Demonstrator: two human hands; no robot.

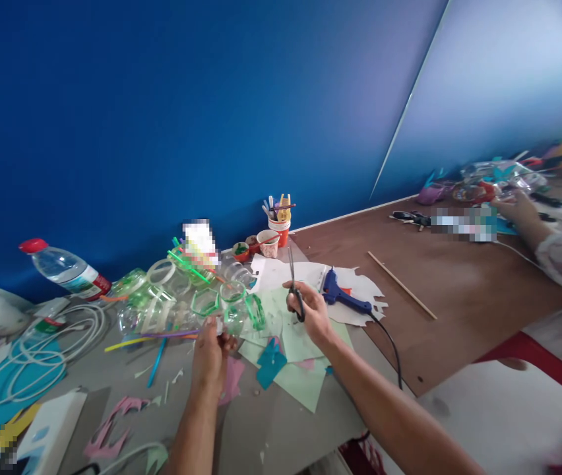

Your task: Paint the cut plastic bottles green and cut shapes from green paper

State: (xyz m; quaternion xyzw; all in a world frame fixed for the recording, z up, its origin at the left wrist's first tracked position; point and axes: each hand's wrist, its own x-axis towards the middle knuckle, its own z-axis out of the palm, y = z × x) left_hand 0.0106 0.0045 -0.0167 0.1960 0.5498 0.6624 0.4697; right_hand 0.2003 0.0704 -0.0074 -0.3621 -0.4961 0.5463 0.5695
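My right hand [312,310] grips a pair of scissors [297,300] by their black handles, the thin blades pointing up. Closed fingers of my left hand [210,353] pinch a small whitish piece [219,326], too small to name for certain. Just beyond that hand lie cut clear plastic bottle pieces with green rims [205,302]. Beneath and between my hands are pale green paper sheets [305,386] and a blue paper cutout [270,364]. A blue glue gun [345,295] rests on torn white paper [371,310], to the right of the scissors.
At the left stand a red-capped bottle [66,269] and a coiled white cable [38,369]. Paper cups [268,244] sit by the wall. A wooden stick [402,285] lies on the brown board [439,330]. Another person's hand [523,214] is at the far right.
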